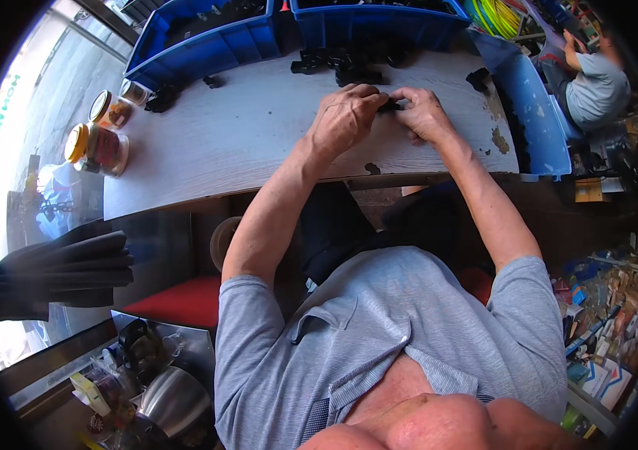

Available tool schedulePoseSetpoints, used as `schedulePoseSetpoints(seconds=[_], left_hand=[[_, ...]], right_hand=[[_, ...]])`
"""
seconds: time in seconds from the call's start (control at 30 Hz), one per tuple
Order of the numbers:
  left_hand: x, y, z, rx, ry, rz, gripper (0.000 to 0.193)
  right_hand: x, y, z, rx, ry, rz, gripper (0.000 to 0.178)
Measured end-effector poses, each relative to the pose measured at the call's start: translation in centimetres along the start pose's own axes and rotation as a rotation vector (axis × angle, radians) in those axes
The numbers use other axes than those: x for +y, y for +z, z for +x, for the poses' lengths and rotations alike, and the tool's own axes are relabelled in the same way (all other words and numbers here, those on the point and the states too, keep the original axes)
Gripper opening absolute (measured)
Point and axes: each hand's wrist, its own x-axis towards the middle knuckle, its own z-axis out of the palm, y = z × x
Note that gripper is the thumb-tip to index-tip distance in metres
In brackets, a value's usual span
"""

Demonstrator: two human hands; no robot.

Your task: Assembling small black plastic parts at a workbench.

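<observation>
Over the far middle of the white table (206, 150), my two hands come close together at a small black part (390, 106). My left hand (347, 116) has its fingers curled round one end of it. From the other side, my right hand (422, 114) pinches the part between thumb and fingers. The part is mostly covered by my fingers, so its exact kind cannot be made out. Just beyond my hands lies a pile of similar black pieces (334, 61), with one longer black piece (360, 76) nearest my left hand.
Two blue bins (206, 49) (379, 28) holding black parts line the table's far edge. A lighter blue bin (544, 112) stands at the right. Lidded jars (101, 150) sit at the left edge. Few black parts (161, 99) lie far left. Another person (596, 86) sits beyond, right.
</observation>
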Motion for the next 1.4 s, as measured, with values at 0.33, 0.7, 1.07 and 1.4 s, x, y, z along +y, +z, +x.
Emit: schedulePoseSetpoints(seconds=[0.33, 0.7, 1.07, 1.4], left_hand=[[0.1, 0.9, -0.9, -0.094, 0.026, 0.114, 0.044], [-0.7, -0.2, -2.9, 0.11, -0.106, -0.002, 0.043], [-17.7, -12.9, -8.6, 0.072, -0.379, 0.644, 0.032], [-18.1, -12.9, -9.4, 0.176, -0.276, 0.609, 0.029]], right_hand=[[0.1, 0.1, 0.1, -0.025, -0.03, 0.049, 0.031], [0.1, 0.2, 0.1, -0.018, -0.014, 0.028, 0.03], [0.9, -1.3, -0.2, 0.045, 0.052, 0.383, 0.052], [5.1, -9.0, 3.1, 0.547, 0.173, 0.557, 0.032]])
